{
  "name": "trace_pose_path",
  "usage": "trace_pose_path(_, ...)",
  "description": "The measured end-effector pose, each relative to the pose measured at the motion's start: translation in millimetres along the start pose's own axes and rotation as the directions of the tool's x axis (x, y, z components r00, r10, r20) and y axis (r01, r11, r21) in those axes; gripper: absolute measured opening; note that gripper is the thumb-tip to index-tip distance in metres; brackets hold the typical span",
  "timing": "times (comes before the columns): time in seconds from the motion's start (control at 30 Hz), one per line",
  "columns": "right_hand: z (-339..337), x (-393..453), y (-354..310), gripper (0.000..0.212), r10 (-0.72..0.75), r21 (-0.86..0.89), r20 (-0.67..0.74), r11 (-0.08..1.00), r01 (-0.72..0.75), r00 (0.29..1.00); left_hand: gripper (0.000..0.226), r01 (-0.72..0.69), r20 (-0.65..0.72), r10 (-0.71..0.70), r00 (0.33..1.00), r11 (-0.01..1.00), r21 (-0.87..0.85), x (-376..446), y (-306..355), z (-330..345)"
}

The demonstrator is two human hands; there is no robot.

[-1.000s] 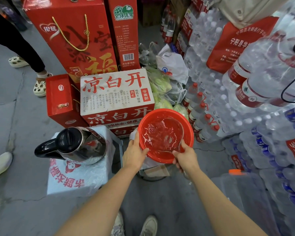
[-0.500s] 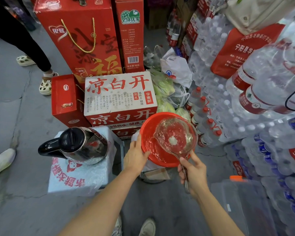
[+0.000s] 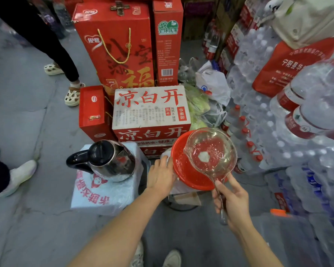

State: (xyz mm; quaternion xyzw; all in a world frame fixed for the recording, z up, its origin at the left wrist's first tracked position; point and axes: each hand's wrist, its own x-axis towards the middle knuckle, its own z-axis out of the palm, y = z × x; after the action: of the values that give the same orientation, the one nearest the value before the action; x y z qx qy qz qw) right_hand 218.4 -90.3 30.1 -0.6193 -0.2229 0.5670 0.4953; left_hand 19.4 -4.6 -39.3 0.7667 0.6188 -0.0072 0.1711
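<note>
A red plastic basin [image 3: 183, 170] stands in front of me, low among the cartons. My left hand [image 3: 161, 175] holds its left rim. My right hand [image 3: 232, 203] grips the handle of a clear plastic scoop [image 3: 212, 151]. The scoop is raised above the basin's right side, tilted with its open bowl facing me. A small white patch shows inside the bowl.
A steel kettle with black lid and handle [image 3: 104, 160] sits on a plastic-wrapped box at left. Red and white cartons [image 3: 150, 110] stand behind the basin. Shrink-wrapped water bottles [image 3: 278, 132] fill the right side. Bystanders' legs and shoes [image 3: 71, 95] are at left.
My right hand lifted the scoop out of the basin, up and to the right, then tilted it. My left hand stayed on the rim.
</note>
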Motion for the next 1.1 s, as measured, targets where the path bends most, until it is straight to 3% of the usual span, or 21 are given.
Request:
trace_pose_path(0.2,20,-20,-9,0.06,0.016,-0.002,0.062,1.0,-0.016,0.998,0.067,-0.13,-0.185,0.172,0.968,0.967,0.219,-46,-74,-49)
trace_pose_path(0.3,33,-33,-16,0.062,0.024,-0.022,0.095,1.0,-0.022,0.995,0.078,-0.092,-0.223,0.165,0.961,0.947,0.307,-65,-129,-84)
trace_pose_path(0.4,49,-46,-22,0.065,0.029,-0.017,0.114,0.999,-0.027,0.993,0.093,-0.076,-0.093,0.126,0.988,0.906,0.417,-68,-181,-111)
trace_pose_path(0.5,69,-60,-26,0.065,0.022,-0.002,0.127,1.0,-0.022,0.992,0.089,-0.195,0.162,0.128,0.978,0.83,0.522,-58,-220,-122)
trace_pose_path(0.57,81,-68,-25,0.067,0.016,0.01,0.115,1.0,-0.018,0.993,0.091,-0.224,0.277,0.087,0.957,0.828,0.515,-46,-233,-129)
trace_pose_path(0.7,101,-79,-11,0.058,0.011,0.004,0.099,1.0,-0.012,0.995,0.105,-0.271,0.314,0.143,0.939,0.869,0.414,-38,-246,-130)
trace_pose_path(0.87,129,-96,6,0.057,0.002,-0.025,0.082,1.0,0.0,0.997,0.103,-0.433,0.282,0.336,0.899,0.779,0.452,-25,-266,-122)
trace_pose_path(0.97,149,-101,17,0.058,-0.012,-0.029,0.072,0.999,0.014,0.997,0.089,-0.49,0.285,0.399,0.872,0.716,0.496,-11,-272,-122)
trace_pose_path(1.1,174,-103,30,0.058,-0.024,-0.039,0.063,0.999,0.026,0.998,0.069,-0.476,0.109,0.481,0.87,0.759,0.445,-7,-278,-121)
